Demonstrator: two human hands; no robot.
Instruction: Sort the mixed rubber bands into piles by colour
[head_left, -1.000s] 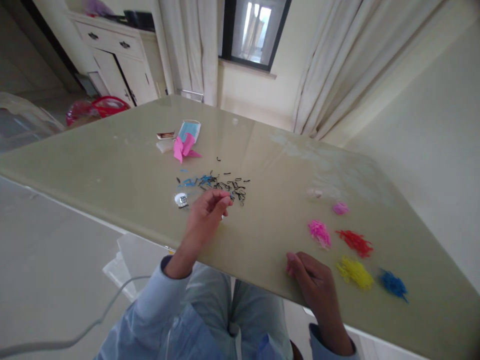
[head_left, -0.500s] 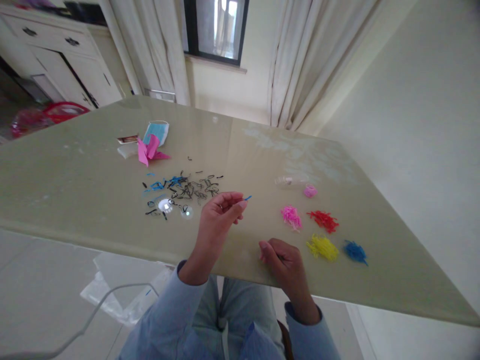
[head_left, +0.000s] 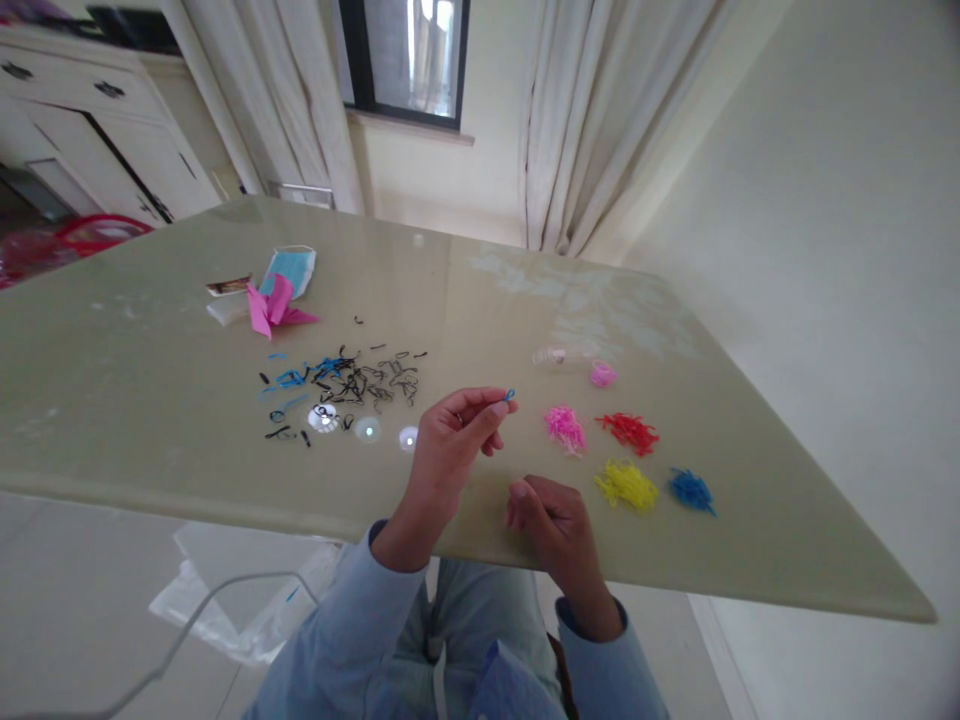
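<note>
Glossy tabletop (head_left: 465,290), colours mostly apart

R hand (head_left: 559,520), left of yellow pile (head_left: 627,485), curls inward; can't tell if it holds anything. L hand (head_left: 450,445) pinches thin blue loop (head_left: 510,396), prob. for fine control. Stringy red heap (head_left: 630,433) sits just beyond yellow pile, prob. sep. by colour; black/blue tangle (head_left: 349,378), well left.

2 light-blue sleeves (head_left: 352,630) with dark-lined cuffs (head_left: 616,622); pale grey-green trousers (head_left: 487,610), perhaps jeans; 1 whitish strip (head_left: 441,672) between the legs.

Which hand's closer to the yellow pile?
Right. The right hand is just left of the yellow pile; the left hand is farther left, holding a small blue band.
</note>
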